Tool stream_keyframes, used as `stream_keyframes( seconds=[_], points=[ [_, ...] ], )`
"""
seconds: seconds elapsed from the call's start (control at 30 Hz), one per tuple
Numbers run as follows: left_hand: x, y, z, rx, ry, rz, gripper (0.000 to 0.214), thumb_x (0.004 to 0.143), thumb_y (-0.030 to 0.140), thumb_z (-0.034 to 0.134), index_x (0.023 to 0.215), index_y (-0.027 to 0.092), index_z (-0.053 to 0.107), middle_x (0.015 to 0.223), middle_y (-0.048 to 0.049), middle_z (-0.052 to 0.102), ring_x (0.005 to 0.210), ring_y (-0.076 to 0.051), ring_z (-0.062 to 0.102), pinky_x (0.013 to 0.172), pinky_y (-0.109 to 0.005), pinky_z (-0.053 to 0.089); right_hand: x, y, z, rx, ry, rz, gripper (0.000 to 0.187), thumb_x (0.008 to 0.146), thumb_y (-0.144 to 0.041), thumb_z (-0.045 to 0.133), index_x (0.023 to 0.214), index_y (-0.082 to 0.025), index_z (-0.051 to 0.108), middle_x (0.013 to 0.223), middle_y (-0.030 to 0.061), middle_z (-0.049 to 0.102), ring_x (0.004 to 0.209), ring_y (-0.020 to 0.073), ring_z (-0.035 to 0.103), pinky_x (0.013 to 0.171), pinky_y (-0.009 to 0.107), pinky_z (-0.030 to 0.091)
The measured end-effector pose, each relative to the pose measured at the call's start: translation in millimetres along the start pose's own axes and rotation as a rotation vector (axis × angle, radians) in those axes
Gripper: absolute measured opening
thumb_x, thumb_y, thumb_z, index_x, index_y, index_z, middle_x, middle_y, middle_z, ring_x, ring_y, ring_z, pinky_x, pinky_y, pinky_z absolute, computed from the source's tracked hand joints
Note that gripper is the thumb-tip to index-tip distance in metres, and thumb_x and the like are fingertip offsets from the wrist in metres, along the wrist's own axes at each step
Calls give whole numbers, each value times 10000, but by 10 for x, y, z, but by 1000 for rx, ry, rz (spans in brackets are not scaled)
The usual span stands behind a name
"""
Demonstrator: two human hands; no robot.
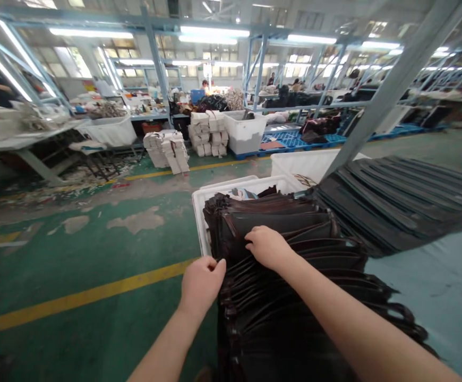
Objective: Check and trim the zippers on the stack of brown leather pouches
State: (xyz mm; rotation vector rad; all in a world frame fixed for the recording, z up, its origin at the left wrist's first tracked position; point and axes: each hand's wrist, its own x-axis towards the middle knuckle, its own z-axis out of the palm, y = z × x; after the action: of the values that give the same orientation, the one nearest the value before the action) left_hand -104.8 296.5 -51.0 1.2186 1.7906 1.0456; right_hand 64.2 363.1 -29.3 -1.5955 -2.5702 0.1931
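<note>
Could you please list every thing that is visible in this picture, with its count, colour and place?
dark flat pieces: many, dark brown, packed in a row from the white bin toward the camera
white bin: one, white, on the floor at centre, holding dark pieces
second bin: one, white, behind the first
black panels: many, black, fanned on the table at right
table: one, pale blue-grey, right
post: one, grey, slanting up at upper right
white bundles: two stacks, white, on the far floor
crate: one, white, on the blue pallet
floor: green, worn, with yellow lines
left hand: one, at the row's left edge
right hand: one, on top of the row
</note>
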Motion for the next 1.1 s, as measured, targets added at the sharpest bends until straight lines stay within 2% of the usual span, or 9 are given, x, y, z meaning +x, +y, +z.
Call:
stream_keyframes(
  seconds=[0.1, 0.23, 0.33, 0.43, 0.6, 0.8, 0.87, 1.0, 1.1],
  points=[
    [210, -23, 10, -96, -44, 2, 131, 515, 220, 670, 584, 172, 571, 544, 27, 522, 527, -109, 443, 528, -208, 308, -67, -66, 14, -58, 23, -8, 142, 757, -177, 509, 763, -173, 651, 824, 88, 625, 851, 218, 530, 704, 311, 383],
    [254, -47, 158, -162, -103, -72, 236, 565, 246, 632, 772, 136, 606, 707, -47, 607, 637, -154, 536, 585, -236, 371, -150, -142, -13, -148, 85, -21, 96, 756, -201, 533, 754, -176, 626, 806, 78, 619, 853, 234, 519, 701, 341, 369],
    [170, -52, 224, -107, -83, -67, 151, 621, 266, 579, 712, 151, 616, 660, -41, 609, 616, -160, 532, 574, -242, 351, -181, -151, -35, -153, 95, -20, 129, 731, -288, 586, 766, -166, 606, 818, 74, 622, 848, 232, 532, 731, 343, 364],
    [64, -7, 224, -20, -67, -27, 128, 643, 289, 562, 589, 179, 599, 552, -12, 570, 547, -149, 491, 542, -243, 305, -200, -118, -55, -73, -29, -76, 212, 747, -386, 559, 762, -182, 613, 795, 59, 637, 792, 204, 567, 683, 295, 381],
    [-75, 110, 178, 245, 61, 128, 160, 673, 322, 544, 590, 203, 610, 589, -8, 599, 580, -158, 507, 569, -251, 308, -211, -110, -51, 6, -103, -119, 210, 794, -334, 479, 746, -204, 637, 799, 54, 660, 779, 189, 600, 648, 266, 392],
    [-168, 107, 174, 150, 11, -4, 294, 672, 457, 544, 613, 175, 604, 516, 13, 555, 531, -157, 499, 538, -253, 343, -182, -179, -23, 31, -97, 6, 232, 792, -270, 408, 785, -206, 630, 813, 60, 672, 779, 207, 614, 611, 280, 418],
    [-189, 102, 193, -9, -41, -87, 326, 630, 484, 584, 663, 161, 618, 537, 11, 573, 542, -163, 516, 533, -254, 363, -176, -186, -47, 24, -90, 35, 235, 783, -279, 404, 777, -208, 628, 812, 55, 672, 785, 206, 615, 609, 281, 429],
    [-178, 106, 238, -433, -257, -359, 402, 533, 429, 682, 798, 134, 620, 615, -13, 625, 581, -187, 572, 565, -282, 434, -168, -158, -110, 21, -91, 42, 246, 765, -376, 419, 785, -246, 627, 813, 12, 677, 783, 188, 619, 601, 268, 450],
    [-139, 104, 261, -414, -213, -362, 418, 496, 402, 706, 804, 136, 607, 600, -8, 622, 569, -201, 580, 517, -284, 436, -177, -132, -139, 37, -106, 17, 291, 769, -431, 402, 804, -251, 627, 824, 12, 679, 792, 203, 621, 601, 293, 470]
  ],
)
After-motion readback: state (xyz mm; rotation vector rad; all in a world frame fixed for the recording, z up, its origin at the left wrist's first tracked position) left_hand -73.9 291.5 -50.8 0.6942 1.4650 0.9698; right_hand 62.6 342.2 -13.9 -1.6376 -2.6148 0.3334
